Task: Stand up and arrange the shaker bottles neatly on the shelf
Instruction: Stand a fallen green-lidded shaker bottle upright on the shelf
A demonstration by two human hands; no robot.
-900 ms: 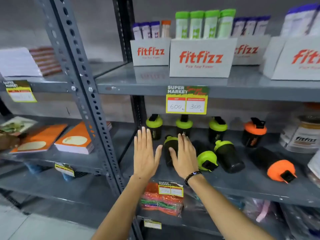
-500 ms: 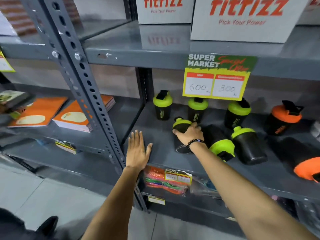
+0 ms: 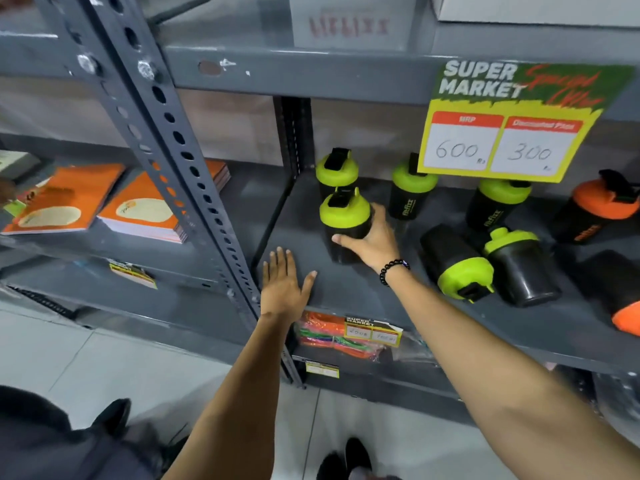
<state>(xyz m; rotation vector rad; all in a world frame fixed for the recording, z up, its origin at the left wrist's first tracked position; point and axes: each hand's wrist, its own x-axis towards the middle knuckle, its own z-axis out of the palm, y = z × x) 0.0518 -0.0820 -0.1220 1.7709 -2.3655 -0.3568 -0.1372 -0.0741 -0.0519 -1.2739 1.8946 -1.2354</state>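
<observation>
My right hand (image 3: 372, 239) grips a black shaker bottle with a green lid (image 3: 343, 216), held upright near the left end of the grey shelf (image 3: 346, 289). My left hand (image 3: 284, 284) lies flat and open on the shelf's front edge. Behind stand three upright green-lidded shakers (image 3: 336, 168) (image 3: 412, 188) (image 3: 498, 202) and an orange-lidded one (image 3: 599, 209). One green-lidded shaker (image 3: 457, 265) lies on its side, another (image 3: 519, 268) tilts beside it. An orange-lidded shaker (image 3: 623, 303) lies at the right edge.
A yellow price tag (image 3: 502, 133) hangs from the shelf above. A perforated steel upright (image 3: 180, 157) rises on the left. Orange booklets (image 3: 138, 209) lie on the neighbouring shelf. Colourful packets (image 3: 332, 337) sit on the shelf below. My shoes (image 3: 346, 459) are on the floor.
My right hand has taken the lying green-lidded shaker and set it upright, further left. The camera has come closer and tilted down. My left hand stays flat on the shelf edge.
</observation>
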